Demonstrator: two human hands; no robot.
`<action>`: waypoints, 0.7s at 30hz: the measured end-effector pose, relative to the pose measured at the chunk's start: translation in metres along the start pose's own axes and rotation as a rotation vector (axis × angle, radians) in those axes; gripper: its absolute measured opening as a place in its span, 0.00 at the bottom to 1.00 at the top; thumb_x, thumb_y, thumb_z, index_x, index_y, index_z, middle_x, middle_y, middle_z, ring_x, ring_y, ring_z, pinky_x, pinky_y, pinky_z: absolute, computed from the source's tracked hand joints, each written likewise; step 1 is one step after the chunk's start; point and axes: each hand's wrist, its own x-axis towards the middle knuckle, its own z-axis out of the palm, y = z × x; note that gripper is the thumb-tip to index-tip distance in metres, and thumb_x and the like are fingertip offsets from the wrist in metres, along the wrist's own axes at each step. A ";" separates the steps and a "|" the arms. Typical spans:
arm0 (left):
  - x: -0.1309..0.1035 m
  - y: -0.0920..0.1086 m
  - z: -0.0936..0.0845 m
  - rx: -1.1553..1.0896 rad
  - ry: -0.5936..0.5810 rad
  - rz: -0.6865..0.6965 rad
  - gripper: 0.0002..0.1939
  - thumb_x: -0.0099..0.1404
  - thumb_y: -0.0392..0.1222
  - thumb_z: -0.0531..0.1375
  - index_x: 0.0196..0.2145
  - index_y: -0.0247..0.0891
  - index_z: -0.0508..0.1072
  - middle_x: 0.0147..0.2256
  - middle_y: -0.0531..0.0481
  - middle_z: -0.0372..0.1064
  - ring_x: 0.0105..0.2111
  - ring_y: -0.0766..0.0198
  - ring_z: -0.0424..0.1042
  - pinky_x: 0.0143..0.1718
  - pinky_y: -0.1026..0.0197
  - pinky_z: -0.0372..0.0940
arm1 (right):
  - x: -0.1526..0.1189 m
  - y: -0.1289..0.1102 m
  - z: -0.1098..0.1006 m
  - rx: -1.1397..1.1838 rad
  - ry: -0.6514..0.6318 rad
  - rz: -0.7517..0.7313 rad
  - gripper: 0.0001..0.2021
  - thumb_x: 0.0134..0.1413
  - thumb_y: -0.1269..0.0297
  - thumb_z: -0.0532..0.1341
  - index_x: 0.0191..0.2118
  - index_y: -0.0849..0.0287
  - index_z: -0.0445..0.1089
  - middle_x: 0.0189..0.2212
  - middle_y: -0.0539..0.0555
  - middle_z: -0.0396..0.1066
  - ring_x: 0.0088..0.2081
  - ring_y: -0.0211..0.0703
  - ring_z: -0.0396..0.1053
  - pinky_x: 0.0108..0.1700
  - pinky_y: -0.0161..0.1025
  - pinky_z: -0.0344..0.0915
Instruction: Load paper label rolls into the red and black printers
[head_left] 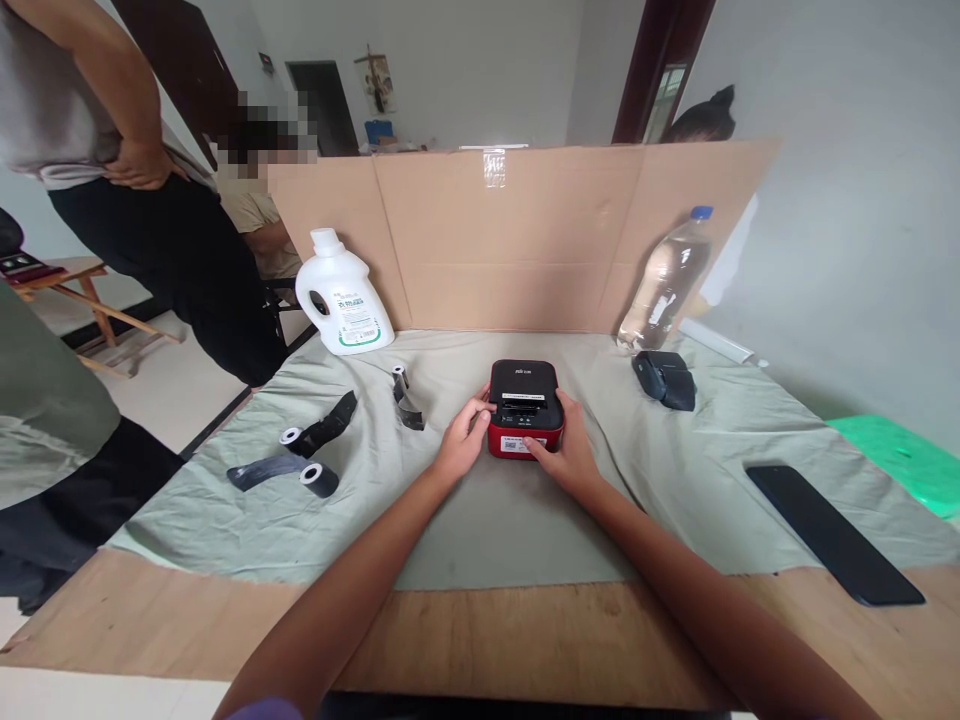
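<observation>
Midway along the bench, the printer sits flat on the cloth, left hand and right hand gripping its opposite sides, to steady it, I'd guess. Its labelled front faces the near edge; its long axis appears to run towards the cardboard, propped perhaps as a screen. Rolls lie well left.

White jug, back-left of the red-black device: large characters seem to begin 衣物, smaller print too fine to read. Device carries a white logo and printed strip on top, code sticker on its front, all illegible.
</observation>
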 end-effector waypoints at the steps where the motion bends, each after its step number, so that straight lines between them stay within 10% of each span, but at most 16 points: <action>1: 0.001 -0.001 0.001 0.035 0.006 0.002 0.16 0.73 0.54 0.52 0.39 0.43 0.72 0.64 0.48 0.62 0.65 0.53 0.61 0.66 0.49 0.56 | 0.001 0.000 0.000 -0.001 -0.003 -0.003 0.44 0.50 0.53 0.68 0.69 0.56 0.47 0.61 0.65 0.57 0.62 0.58 0.60 0.63 0.58 0.60; 10: -0.008 -0.007 0.000 0.144 -0.022 0.214 0.15 0.71 0.48 0.57 0.52 0.41 0.70 0.67 0.44 0.57 0.67 0.54 0.56 0.68 0.48 0.53 | 0.004 0.001 -0.013 0.101 -0.068 0.021 0.43 0.60 0.45 0.59 0.72 0.57 0.41 0.69 0.65 0.51 0.66 0.57 0.57 0.64 0.57 0.58; 16: -0.010 -0.006 -0.003 0.191 0.013 0.271 0.17 0.68 0.45 0.61 0.54 0.42 0.71 0.61 0.42 0.66 0.62 0.53 0.66 0.64 0.45 0.61 | 0.050 -0.004 -0.036 0.117 -0.060 0.149 0.20 0.66 0.51 0.52 0.48 0.58 0.75 0.47 0.59 0.78 0.51 0.51 0.72 0.57 0.50 0.65; 21: -0.008 -0.007 -0.002 0.216 0.042 0.316 0.16 0.67 0.43 0.62 0.52 0.42 0.72 0.60 0.43 0.68 0.60 0.53 0.67 0.63 0.45 0.63 | 0.112 -0.007 -0.037 -0.102 -0.393 0.093 0.14 0.62 0.64 0.54 0.42 0.58 0.78 0.39 0.56 0.80 0.44 0.48 0.75 0.51 0.44 0.67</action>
